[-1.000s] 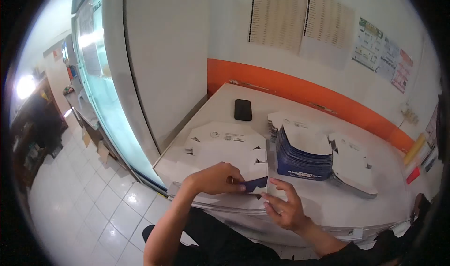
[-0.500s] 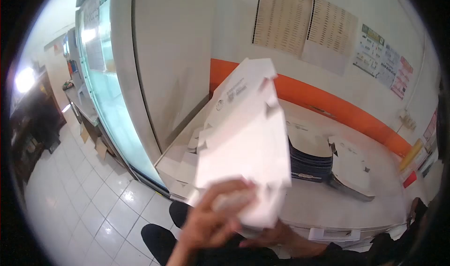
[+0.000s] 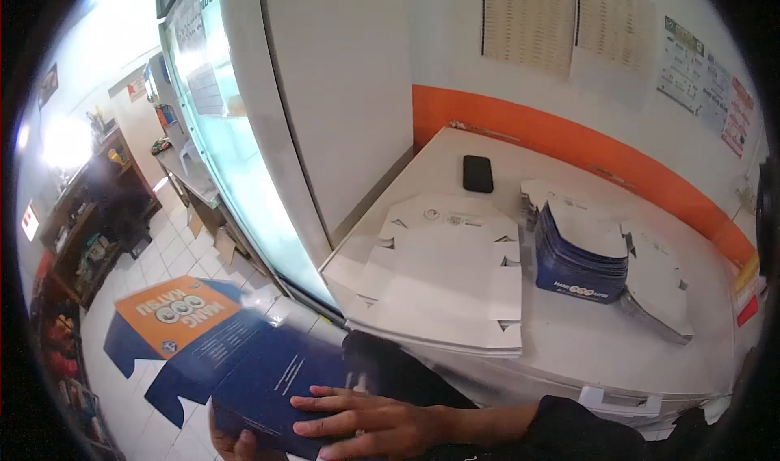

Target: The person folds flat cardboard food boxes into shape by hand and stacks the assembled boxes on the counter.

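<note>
A flat takeout box blank (image 3: 268, 372), printed blue with an orange panel and upside-down lettering, is tilted over my lap at the lower left. My left hand (image 3: 236, 445) grips its near edge, thumb on the printed side and the other fingers mostly hidden. My right hand (image 3: 366, 420) lies across the blue panel with fingers stretched and slightly spread; its thumb is not visible. Beyond my right arm, a stack of flat box blanks (image 3: 455, 278) rests white side up on the white tabletop (image 3: 439, 160).
Behind the flat stack is a black phone (image 3: 478, 173). To the right stand nested, part-folded blue boxes (image 3: 581, 258), with more white blanks (image 3: 662, 290) beside them. A lit glass-door fridge (image 3: 244, 152) stands at the left, above the tiled floor (image 3: 183, 254).
The blank has swung from upright before the table to low at the left, turning from white side to printed side. My right hand now lies on it. The view has shifted.
</note>
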Action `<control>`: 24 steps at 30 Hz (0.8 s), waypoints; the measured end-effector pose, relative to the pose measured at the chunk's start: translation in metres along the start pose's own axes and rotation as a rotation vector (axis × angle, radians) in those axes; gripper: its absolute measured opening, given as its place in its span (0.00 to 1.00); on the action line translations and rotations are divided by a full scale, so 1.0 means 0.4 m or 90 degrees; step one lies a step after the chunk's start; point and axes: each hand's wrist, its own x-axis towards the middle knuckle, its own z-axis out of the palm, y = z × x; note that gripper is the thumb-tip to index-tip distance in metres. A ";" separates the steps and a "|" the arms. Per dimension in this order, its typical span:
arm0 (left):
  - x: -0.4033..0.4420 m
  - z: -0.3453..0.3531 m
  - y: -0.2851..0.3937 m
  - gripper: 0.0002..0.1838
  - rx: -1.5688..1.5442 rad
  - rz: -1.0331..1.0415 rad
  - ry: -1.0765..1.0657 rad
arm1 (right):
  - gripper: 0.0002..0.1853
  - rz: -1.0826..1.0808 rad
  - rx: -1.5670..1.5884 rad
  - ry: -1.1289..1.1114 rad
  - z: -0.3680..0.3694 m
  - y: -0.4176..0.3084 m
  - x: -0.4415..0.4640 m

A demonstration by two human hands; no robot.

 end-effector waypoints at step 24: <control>-0.050 0.072 -0.266 0.23 0.175 -0.125 0.358 | 0.31 0.243 -0.200 -0.053 0.125 0.245 -0.225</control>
